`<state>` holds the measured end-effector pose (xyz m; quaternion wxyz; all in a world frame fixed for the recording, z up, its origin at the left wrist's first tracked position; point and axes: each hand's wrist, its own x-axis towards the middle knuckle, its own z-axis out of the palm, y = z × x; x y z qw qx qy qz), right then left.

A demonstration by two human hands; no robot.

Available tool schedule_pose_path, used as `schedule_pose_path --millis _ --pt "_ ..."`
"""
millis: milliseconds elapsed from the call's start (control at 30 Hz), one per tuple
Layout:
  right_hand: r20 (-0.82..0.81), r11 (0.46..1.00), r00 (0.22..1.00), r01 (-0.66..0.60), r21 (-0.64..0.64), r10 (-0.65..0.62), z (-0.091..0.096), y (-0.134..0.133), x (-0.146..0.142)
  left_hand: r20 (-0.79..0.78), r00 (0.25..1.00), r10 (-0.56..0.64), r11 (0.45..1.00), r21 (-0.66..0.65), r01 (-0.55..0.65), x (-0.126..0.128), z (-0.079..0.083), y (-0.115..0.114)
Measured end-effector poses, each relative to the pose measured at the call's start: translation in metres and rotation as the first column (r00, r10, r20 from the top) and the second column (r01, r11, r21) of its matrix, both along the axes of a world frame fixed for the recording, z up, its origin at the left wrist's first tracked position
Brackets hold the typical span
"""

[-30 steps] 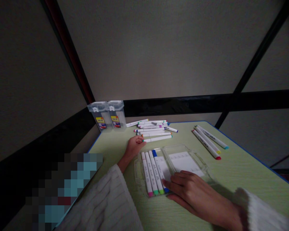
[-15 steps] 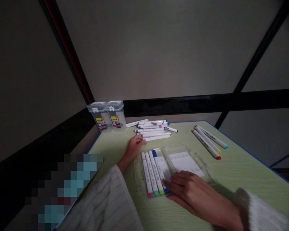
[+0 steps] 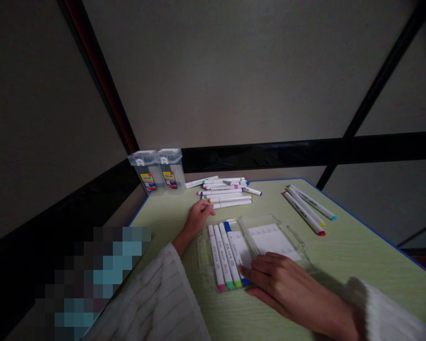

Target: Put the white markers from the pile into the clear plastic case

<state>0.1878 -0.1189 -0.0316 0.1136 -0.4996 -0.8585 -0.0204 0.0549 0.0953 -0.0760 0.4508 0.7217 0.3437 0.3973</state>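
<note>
Your left hand (image 3: 199, 214) is at one end of a white pen (image 3: 232, 204) by the pile (image 3: 224, 192), and your right hand (image 3: 287, 284) touches the blue pen (image 3: 236, 249) in the clear case (image 3: 201, 254); it's too dim to tell if either pinches. Press the blue pen flat, and lift the white pen without bumping others.

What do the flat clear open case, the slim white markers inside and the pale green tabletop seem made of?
Case: probably rigid glossy plastic, being see-through with edge highlights. Markers: likely smooth plastic, given uniform printed barrels. Tabletop: perhaps satin laminate; streaks resemble woodgrain.
</note>
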Motion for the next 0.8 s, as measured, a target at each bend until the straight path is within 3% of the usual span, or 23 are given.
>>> schedule_pose_path --millis 367,800 --pt "-0.015 1.0 1.0 0.0 0.004 0.0 0.0025 -0.0004 -0.0006 -0.034 0.999 0.002 0.999 0.036 -0.001 -0.0012 -0.0028 0.0023" --pt "-0.02 1.0 1.0 -0.007 0.01 0.007 0.0002 -0.0002 -0.0003 -0.088 0.996 0.02 0.998 0.067 -0.014 -0.0026 0.0057 -0.0038"
